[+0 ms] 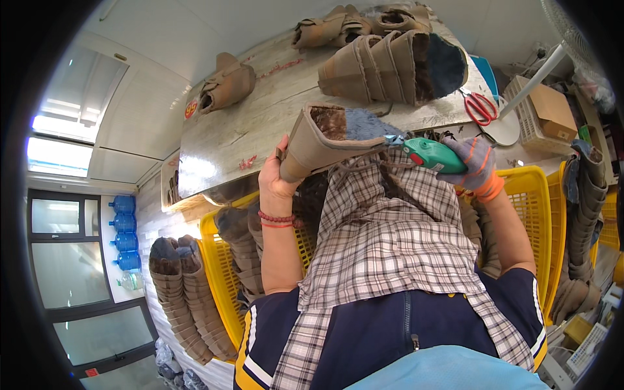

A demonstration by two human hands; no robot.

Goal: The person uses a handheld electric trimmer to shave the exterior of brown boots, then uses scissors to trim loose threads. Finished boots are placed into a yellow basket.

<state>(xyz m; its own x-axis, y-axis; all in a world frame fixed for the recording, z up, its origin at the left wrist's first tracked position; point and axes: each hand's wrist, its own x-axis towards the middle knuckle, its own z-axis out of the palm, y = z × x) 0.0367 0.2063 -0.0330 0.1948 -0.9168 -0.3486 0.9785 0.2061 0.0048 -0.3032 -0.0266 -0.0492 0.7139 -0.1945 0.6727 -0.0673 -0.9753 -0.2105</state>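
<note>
Left grip (274,177) holds brown piece (304,151), apparently left end.

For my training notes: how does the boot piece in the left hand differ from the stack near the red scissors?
The held piece is single; the stack has several pieces nested. The left hand grips the held piece, while the stack lies on the table. Both show brown outsides and fuzzy brown and blue-grey linings.

Beyond the left hand (278,172), passage exists over the tabletop (276,104), between the lone boot piece (229,84) and the boot stack (370,71). Ahead of the right hand (473,166), scissors (480,108) and fan pole (533,81) obstruct. Yellow baskets (543,214) restrict movement below both sides.
</note>
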